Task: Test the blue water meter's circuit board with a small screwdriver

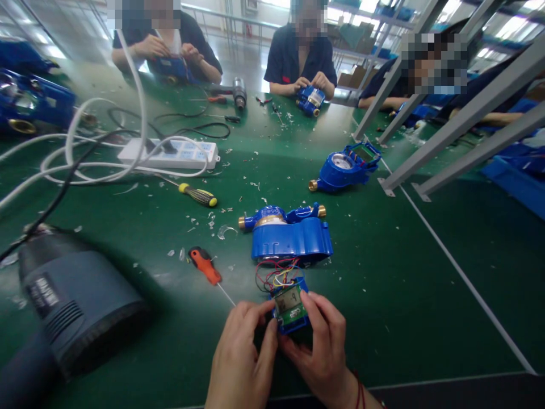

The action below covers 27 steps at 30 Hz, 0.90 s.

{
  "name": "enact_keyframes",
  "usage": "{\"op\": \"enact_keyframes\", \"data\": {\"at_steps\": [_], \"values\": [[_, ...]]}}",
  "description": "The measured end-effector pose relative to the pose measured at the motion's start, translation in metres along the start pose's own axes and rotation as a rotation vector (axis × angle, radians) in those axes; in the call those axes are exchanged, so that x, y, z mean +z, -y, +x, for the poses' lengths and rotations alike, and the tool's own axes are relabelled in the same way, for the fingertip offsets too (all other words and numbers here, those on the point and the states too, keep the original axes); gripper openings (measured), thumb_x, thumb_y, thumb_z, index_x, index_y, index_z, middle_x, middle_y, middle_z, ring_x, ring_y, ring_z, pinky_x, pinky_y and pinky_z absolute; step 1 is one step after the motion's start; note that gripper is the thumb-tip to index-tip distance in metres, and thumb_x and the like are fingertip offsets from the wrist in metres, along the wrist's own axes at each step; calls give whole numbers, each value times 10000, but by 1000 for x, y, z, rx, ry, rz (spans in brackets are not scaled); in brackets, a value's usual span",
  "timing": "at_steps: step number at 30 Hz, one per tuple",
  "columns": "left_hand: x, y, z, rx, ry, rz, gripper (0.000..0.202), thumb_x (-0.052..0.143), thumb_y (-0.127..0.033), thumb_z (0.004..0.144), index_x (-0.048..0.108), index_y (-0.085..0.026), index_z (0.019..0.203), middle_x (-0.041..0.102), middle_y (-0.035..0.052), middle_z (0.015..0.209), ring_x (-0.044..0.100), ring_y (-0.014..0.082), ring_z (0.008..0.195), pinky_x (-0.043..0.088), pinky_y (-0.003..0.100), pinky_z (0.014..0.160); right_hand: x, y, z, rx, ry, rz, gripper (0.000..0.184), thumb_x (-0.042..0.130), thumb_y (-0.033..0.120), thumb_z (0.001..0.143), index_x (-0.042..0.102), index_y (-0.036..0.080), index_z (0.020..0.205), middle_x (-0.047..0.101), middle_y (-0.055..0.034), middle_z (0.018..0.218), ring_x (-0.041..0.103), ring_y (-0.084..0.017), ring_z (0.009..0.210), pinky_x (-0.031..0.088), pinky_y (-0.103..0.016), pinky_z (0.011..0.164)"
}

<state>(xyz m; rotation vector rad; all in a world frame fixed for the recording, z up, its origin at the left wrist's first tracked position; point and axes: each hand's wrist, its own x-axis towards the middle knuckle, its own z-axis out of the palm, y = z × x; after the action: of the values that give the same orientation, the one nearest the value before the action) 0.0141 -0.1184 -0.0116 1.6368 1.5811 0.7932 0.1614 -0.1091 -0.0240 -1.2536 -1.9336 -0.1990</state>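
Both my hands hold a small green circuit board with an LCD display (pixel 290 307) in a blue frame, near the table's front edge. My left hand (pixel 242 355) grips its left side with the fingers curled. My right hand (pixel 321 346) pinches its right side. Coloured wires (pixel 276 272) run from the board to a blue water meter body (pixel 289 233) lying just beyond it on the green table (pixel 383 284). An orange-handled screwdriver (pixel 205 266) lies to the left of my hands.
A grey heat gun (pixel 72 301) lies at the front left. Beyond are a yellow-black screwdriver (pixel 198 195), a white power strip (pixel 179 153) with cables, another blue meter (pixel 347 167), and plastic shards. Three people work at the far side. Grey metal struts (pixel 460 119) stand at right.
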Motion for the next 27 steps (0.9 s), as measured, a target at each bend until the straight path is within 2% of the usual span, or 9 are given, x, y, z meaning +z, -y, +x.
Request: {"op": "enact_keyframes", "data": {"at_steps": [5, 10, 14, 17, 21, 24, 27], "values": [[3, -4, 6, -124, 41, -111, 288, 454, -402, 853, 527, -250, 1087, 528, 33, 919, 526, 168, 871, 453, 311, 780, -1, 0, 0, -22, 0, -30, 521, 501, 337, 911, 374, 49, 1326, 474, -153, 1096, 501, -221, 1011, 535, -308, 759], [2, -8, 13, -263, 53, -225, 340, 463, -480, 817, 563, -186, 955, 520, 24, 776, 517, 162, 726, 445, 283, 670, -1, 0, -2, -9, -17, -41, 559, 533, 365, 891, 382, 50, 1327, 485, -152, 1094, 510, -227, 1010, 533, -321, 770], [1, -7, 16, -307, 69, -299, 356, 453, -499, 812, 548, -169, 905, 518, 17, 731, 497, 155, 689, 429, 277, 645, 1, -1, -4, 7, -20, -33, 598, 566, 375, 867, 372, 56, 1335, 483, -150, 1098, 507, -232, 1012, 545, -324, 757], [-3, -5, 19, -285, 102, -315, 310, 459, -475, 828, 548, -180, 853, 514, 9, 722, 483, 144, 677, 406, 257, 621, 0, -1, -4, 4, 5, -24, 620, 583, 370, 854, 362, 55, 1340, 480, -152, 1110, 507, -237, 1019, 555, -329, 761], [-9, -6, 21, -192, 155, -301, 233, 467, -412, 857, 527, -196, 793, 499, -5, 734, 473, 122, 681, 386, 236, 636, -1, 0, -4, 20, 12, -17, 618, 589, 374, 849, 374, 49, 1329, 484, -154, 1113, 513, -238, 1022, 559, -326, 765], [-7, -10, 16, -104, 184, -287, 209, 432, -365, 884, 506, -202, 777, 505, -3, 759, 488, 114, 705, 397, 223, 652, 0, -1, -2, 37, 28, -24, 577, 543, 381, 877, 378, 58, 1325, 480, -153, 1115, 512, -231, 1023, 556, -324, 767], [-3, -14, 5, -10, 181, -268, 220, 422, -333, 886, 498, -197, 730, 509, 4, 735, 500, 112, 687, 417, 212, 630, 3, -3, 2, 115, 54, -29, 508, 506, 360, 897, 403, 74, 1304, 476, -150, 1117, 512, -231, 1016, 549, -341, 778]]}}
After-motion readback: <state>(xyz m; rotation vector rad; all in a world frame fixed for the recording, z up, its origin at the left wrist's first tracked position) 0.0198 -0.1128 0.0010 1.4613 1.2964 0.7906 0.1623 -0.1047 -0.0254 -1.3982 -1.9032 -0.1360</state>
